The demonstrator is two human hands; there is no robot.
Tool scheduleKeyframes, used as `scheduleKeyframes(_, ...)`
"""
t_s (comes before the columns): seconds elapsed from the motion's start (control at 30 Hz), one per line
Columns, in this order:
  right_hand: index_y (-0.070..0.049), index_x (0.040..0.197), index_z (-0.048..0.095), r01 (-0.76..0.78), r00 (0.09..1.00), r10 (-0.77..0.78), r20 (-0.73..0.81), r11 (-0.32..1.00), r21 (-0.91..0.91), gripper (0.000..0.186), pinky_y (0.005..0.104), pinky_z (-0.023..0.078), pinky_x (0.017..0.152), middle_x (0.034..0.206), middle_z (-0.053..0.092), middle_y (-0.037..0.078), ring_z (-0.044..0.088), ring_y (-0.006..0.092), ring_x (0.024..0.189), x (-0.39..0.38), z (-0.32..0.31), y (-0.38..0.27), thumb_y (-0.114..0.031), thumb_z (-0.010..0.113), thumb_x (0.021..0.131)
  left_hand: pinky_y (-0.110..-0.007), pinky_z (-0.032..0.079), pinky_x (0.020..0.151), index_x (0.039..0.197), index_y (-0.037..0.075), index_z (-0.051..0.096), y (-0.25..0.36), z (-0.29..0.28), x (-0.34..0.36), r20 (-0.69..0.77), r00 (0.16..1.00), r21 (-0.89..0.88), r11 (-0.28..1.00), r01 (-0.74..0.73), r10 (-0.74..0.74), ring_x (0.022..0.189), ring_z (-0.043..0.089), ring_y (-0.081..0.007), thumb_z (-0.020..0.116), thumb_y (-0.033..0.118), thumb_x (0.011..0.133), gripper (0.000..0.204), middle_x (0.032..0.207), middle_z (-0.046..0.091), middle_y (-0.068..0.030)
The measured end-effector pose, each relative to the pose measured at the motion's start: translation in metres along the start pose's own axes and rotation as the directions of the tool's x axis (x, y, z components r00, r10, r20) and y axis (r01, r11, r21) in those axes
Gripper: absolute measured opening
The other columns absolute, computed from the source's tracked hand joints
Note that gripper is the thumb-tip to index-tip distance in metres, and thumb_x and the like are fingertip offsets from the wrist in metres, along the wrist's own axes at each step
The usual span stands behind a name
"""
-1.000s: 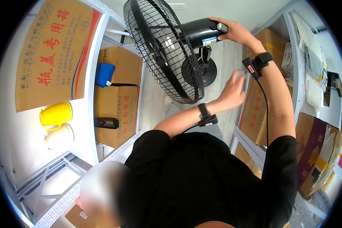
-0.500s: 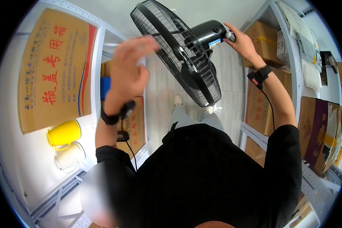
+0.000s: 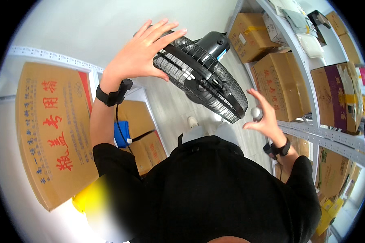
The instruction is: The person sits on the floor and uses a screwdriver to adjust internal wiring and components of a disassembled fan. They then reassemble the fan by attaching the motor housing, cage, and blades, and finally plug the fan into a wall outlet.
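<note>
A black fan with a round wire cage stands in front of me, its face turned toward my lower left. My left hand is at the cage's upper left rim, fingers spread and thumb apart; whether it touches the wire I cannot tell. The motor housing sticks out behind the cage. Just right of the cage's near right end is my right hand, thumb and forefinger apart. A small rounded grey knob-like piece sits in it against the palm. The fan's lower part is hidden.
On the left shelf sits a large cardboard box, with a yellow jug beside it. A blue item lies on lower boxes. The right rack holds several cartons close to my right hand. A pale wall is behind the fan.
My right hand has left the motor housing and come nearer me with the grey piece. My left hand has moved up to the cage rim. My view has turned, and the fan's cage appears turned too.
</note>
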State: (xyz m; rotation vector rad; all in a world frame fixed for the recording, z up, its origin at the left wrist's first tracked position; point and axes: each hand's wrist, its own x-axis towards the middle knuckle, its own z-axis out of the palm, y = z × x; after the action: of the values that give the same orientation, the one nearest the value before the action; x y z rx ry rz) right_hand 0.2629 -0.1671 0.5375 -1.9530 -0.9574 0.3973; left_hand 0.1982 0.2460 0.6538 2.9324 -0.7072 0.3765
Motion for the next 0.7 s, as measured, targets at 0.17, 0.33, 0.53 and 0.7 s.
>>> scheduleKeyframes(0.17, -0.006, 0.140, 0.043, -0.025, 0.994, 0.009, -0.109, 0.988, -0.150, 0.097, 0.0377, 0.045, 0.098, 0.137, 0.051, 0.017, 0.052, 0.0315, 0.124, -0.015, 0.018, 0.013, -0.035, 0.088, 0.060, -0.048, 0.036, 0.106, 0.137, 0.017, 0.050, 0.002, 0.005, 0.014, -0.068, 0.998, -0.139, 0.990, -0.016, 0.006, 0.123, 0.047, -0.0330, 0.086, 0.044, 0.047, 0.101, 0.130, 0.051, -0.0094)
scheduleKeyframes(0.33, -0.007, 0.134, 0.050, 0.056, 0.970, -0.088, -0.225, 0.988, -0.144, 0.075, 0.0367, 0.044, 0.100, 0.131, 0.057, 0.016, 0.055, 0.0295, 0.122, 0.001, -0.017, 0.040, -0.021, 0.080, 0.067, -0.045, 0.040, 0.099, 0.133, 0.026, 0.054, 0.029, 0.011, 0.014, -0.169, 0.968, -0.153, 0.975, 0.158, -0.183, 0.115, 0.050, -0.0314, 0.089, 0.043, 0.046, 0.095, 0.123, 0.053, -0.0094)
scheduleKeyframes(0.53, -0.008, 0.132, 0.053, 0.048, 0.938, -0.091, -0.335, 0.990, -0.135, 0.063, 0.0339, 0.043, 0.100, 0.126, 0.060, 0.013, 0.057, 0.0252, 0.119, 0.023, -0.039, 0.058, -0.011, 0.074, 0.073, -0.043, 0.043, 0.098, 0.134, 0.020, 0.053, 0.066, 0.023, 0.026, -0.226, 0.912, -0.086, 0.940, 0.330, -0.341, 0.116, 0.051, -0.0306, 0.091, 0.040, 0.046, 0.098, 0.125, 0.053, -0.0109)
scheduleKeyframes(0.7, -0.009, 0.133, 0.052, 0.109, 0.944, -0.136, -0.301, 0.989, -0.104, 0.061, 0.0339, 0.043, 0.100, 0.127, 0.059, 0.013, 0.058, 0.0244, 0.118, 0.025, -0.054, 0.078, -0.013, 0.074, 0.076, -0.043, 0.043, 0.098, 0.135, 0.021, 0.052, 0.082, 0.024, 0.040, -0.209, 0.904, -0.057, 0.927, 0.371, -0.374, 0.117, 0.051, -0.0308, 0.090, 0.039, 0.048, 0.097, 0.126, 0.053, -0.0110)
